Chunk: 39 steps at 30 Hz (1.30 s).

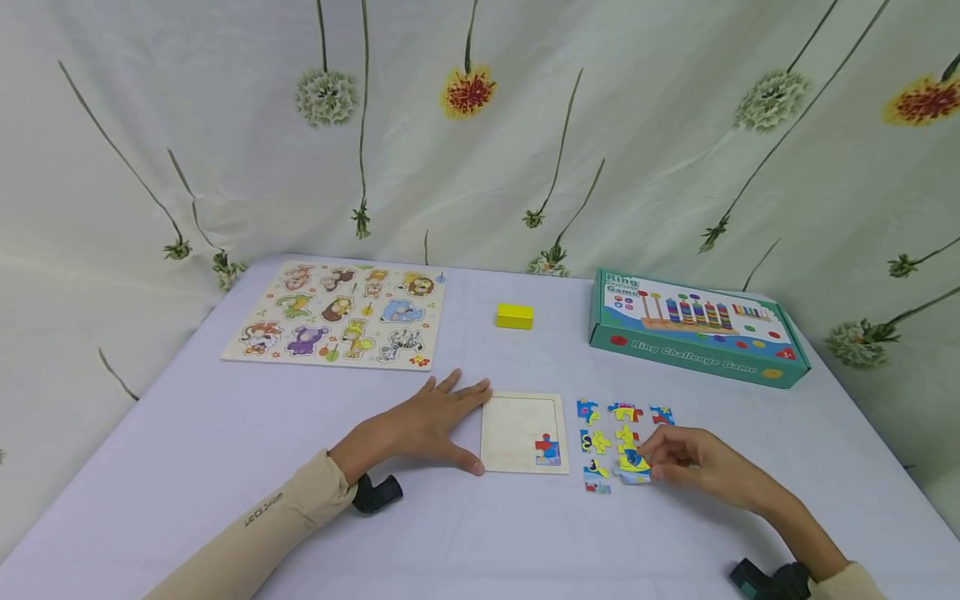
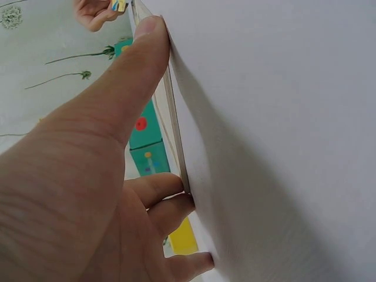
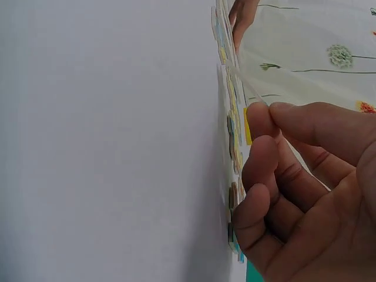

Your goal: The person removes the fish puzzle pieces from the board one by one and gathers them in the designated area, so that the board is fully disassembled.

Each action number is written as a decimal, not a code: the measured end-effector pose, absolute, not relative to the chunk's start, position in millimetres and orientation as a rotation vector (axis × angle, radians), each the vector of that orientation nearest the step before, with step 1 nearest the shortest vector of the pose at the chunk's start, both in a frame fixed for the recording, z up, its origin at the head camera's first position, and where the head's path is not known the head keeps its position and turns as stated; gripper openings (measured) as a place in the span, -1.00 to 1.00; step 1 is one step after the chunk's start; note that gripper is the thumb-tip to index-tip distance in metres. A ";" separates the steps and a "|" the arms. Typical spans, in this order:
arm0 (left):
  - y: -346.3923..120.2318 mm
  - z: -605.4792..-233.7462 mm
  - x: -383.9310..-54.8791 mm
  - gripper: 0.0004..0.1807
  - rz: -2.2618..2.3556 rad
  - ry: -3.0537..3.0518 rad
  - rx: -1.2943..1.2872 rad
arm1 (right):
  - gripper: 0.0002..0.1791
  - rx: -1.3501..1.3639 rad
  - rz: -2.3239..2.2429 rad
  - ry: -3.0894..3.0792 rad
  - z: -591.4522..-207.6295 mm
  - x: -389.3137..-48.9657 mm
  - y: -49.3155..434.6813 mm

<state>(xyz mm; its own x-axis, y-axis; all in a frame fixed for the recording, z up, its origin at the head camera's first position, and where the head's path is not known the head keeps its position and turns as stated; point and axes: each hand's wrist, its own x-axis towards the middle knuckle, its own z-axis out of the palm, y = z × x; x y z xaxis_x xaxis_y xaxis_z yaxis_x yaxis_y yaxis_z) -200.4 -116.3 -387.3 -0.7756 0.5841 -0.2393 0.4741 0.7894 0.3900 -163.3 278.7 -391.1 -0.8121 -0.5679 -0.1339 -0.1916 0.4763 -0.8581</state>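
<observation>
My left hand (image 1: 423, 421) lies beside the square wooden puzzle tray (image 1: 513, 427), fingers spread, with the thumb and fingertips at its left edge. In the tray's lower right corner sits one red and blue jigsaw piece (image 1: 548, 451). My right hand (image 1: 693, 468) pinches a yellow and blue jigsaw piece (image 1: 634, 459) between thumb and index finger, tilted above the table. From the right wrist view that piece (image 3: 251, 88) appears edge-on. Several loose jigsaw pieces (image 1: 598, 442) lie in rows right of the tray, partly covered by the held one.
At the back left lies an animal puzzle board (image 1: 384, 333). A yellow block (image 1: 514, 317) stands behind the tray. The green Ring Challenge Game box (image 1: 697, 354) is at the back right, before a flowered cloth backdrop (image 1: 420, 167). White cloth covers the table (image 1: 480, 542).
</observation>
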 end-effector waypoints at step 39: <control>-117.7 -391.9 -202.0 0.16 0.459 2.644 0.816 | -0.80 -0.695 -1.205 2.351 -401.0 -158.1 283.6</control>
<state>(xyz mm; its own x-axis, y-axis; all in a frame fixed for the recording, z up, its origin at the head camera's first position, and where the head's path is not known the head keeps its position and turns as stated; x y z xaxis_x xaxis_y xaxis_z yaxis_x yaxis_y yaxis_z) -202.0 -117.7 -391.9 -0.7795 0.5871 -0.2187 0.4790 0.7835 0.3959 -158.1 283.6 -401.0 -0.7932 -0.5954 -0.1278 -0.2442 0.5032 -0.8290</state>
